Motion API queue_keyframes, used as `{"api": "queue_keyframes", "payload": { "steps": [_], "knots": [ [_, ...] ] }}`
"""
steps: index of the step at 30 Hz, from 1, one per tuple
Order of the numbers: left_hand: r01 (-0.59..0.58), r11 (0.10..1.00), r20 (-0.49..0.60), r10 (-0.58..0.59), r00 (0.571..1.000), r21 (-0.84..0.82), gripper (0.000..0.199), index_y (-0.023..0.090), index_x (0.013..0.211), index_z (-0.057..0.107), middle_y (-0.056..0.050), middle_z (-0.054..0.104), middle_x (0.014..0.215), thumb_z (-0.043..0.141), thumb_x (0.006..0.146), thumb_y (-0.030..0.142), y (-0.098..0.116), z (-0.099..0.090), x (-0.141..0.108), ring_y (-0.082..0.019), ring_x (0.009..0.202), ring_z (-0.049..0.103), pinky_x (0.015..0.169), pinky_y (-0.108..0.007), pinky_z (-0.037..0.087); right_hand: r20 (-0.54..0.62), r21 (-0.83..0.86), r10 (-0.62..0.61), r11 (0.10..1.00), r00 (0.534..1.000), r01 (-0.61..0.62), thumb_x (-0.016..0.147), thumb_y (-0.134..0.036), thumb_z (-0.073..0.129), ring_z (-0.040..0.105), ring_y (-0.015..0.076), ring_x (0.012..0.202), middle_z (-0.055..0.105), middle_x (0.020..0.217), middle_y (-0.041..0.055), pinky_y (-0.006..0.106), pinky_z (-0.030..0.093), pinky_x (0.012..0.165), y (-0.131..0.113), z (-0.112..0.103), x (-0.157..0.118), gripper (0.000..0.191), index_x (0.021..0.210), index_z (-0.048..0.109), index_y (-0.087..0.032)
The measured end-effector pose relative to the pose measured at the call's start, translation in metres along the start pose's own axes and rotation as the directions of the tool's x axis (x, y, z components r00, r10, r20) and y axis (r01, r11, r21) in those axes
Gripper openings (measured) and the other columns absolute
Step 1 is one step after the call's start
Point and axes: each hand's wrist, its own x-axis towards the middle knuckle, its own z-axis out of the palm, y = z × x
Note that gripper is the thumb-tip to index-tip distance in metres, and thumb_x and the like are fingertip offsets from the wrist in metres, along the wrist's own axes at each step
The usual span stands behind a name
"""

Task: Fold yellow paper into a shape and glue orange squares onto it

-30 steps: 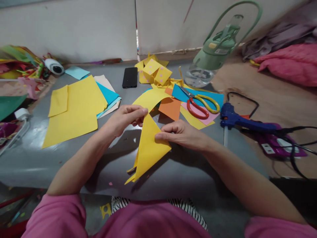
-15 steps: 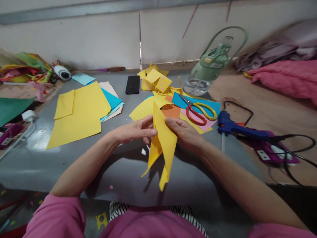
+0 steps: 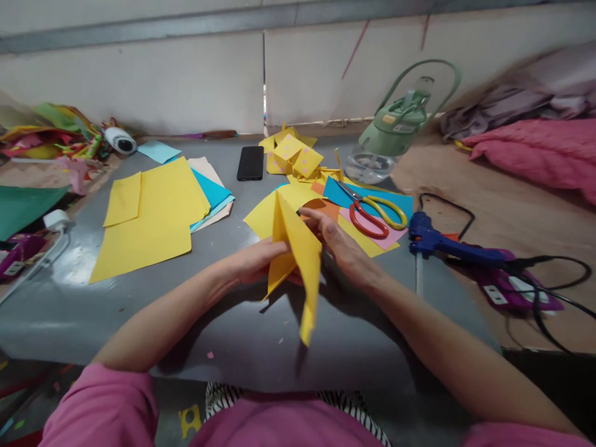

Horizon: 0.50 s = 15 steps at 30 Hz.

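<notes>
Our right hand (image 3: 347,254), which gripped the folded yellow paper (image 3: 303,251) half a second ago, has let go with its thumb and sits just beside the right flap, fingers parted; we cannot tell whether a hidden fingertip touches the back. Our left hand (image 3: 254,261) holds the paper, thumb slipped in between the flaps. The paper stands peak up over the tabletop (image 3: 246,338), between our hands, its flaps spread where a second ago they lay nearly together. Just beyond it lies a loose yellow sheet (image 3: 261,214). Past our right hand are the scissors (image 3: 357,198), and the blue glue gun (image 3: 442,240) is by the right edge. On the left, a grey strip separates our forearm (image 3: 162,316) from the large yellow sheets (image 3: 158,230). Toward us, room runs to the front edge, with a pink scrap (image 3: 210,354) on it.
</notes>
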Motion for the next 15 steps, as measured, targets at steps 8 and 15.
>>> {"api": "queue_keyframes", "payload": {
  "steps": [8,15],
  "knots": [
    [0.121,0.989,-0.093,-0.113,0.989,0.084,0.054,0.014,0.097,0.065,-0.006,0.07,0.077,0.067,0.082,0.065,0.02,-0.008,-0.011,-0.015,0.059,0.068,0.059,-0.028,0.057,0.062,-0.425,-0.398,0.819,0.915,0.385,0.081,-0.042,0.077,0.061,0.0273,0.116,0.063,0.133,0.0097,0.045,0.053,0.099,-0.004,-0.002,-0.004,0.067,0.143,0.054,-0.029],
    [-0.089,0.995,0.037,0.09,0.995,-0.032,0.074,0.014,0.117,0.065,-0.013,0.074,0.1,0.059,0.078,0.076,0.031,-0.012,-0.013,-0.021,0.076,0.074,0.061,-0.028,0.059,-0.501,0.207,0.086,0.978,0.861,0.023,0.074,-0.061,0.078,0.072,0.0206,0.082,0.076,0.103,0.0032,0.032,0.063,0.065,-0.002,0.005,0.007,0.042,0.096,0.073,-0.025]
  ]
}}
